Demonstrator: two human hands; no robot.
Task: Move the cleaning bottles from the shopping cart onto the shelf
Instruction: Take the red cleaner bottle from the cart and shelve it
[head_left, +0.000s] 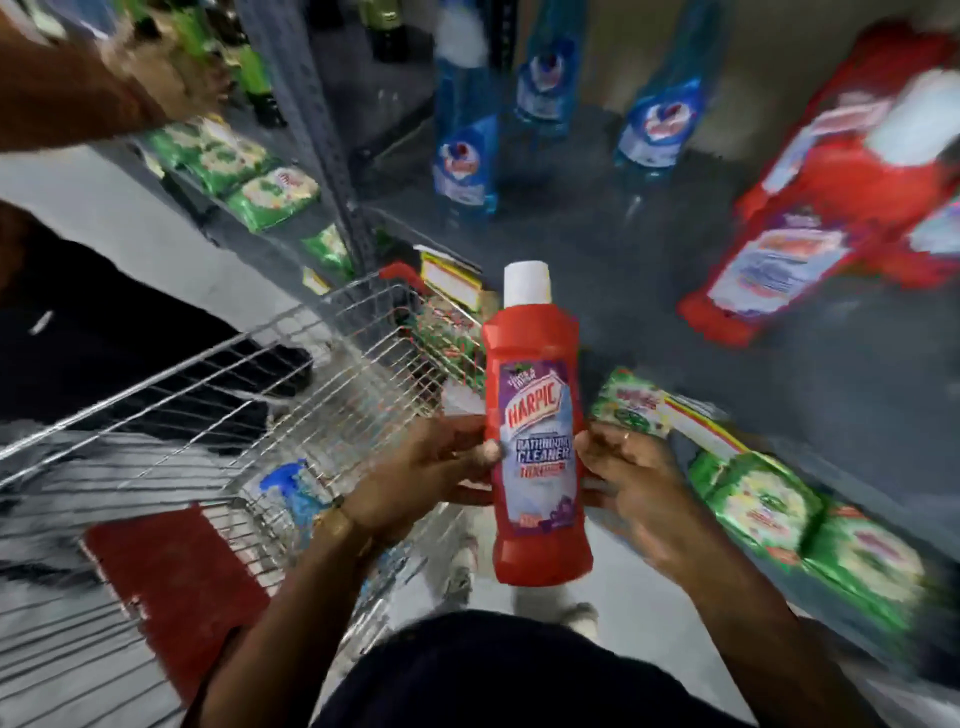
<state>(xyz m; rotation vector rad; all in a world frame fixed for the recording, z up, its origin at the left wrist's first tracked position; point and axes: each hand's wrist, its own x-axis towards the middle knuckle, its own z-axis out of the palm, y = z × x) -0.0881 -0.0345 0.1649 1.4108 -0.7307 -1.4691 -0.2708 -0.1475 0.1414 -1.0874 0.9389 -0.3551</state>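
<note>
1. Here, at lower centre, both hands grip an upright red bottle (537, 431) with a white cap: the left hand (415, 478) wraps its left side, thumb on the label; the right hand (636, 486) closes on its right side.
2. Left of the hands, the wire cart (249, 395) holds a blurred blue bottle (291, 488).
3. Right, green packs (779, 514) line a lower shelf.
4. Farther up, the shelf (597, 249) carries blue bottles (465, 156) and, at upper right, red bottles (810, 218).

Shop aisle: wire shopping cart (234, 415), metal shelf (779, 374) w/ stocked cleaning bottles (465, 156).
</note>
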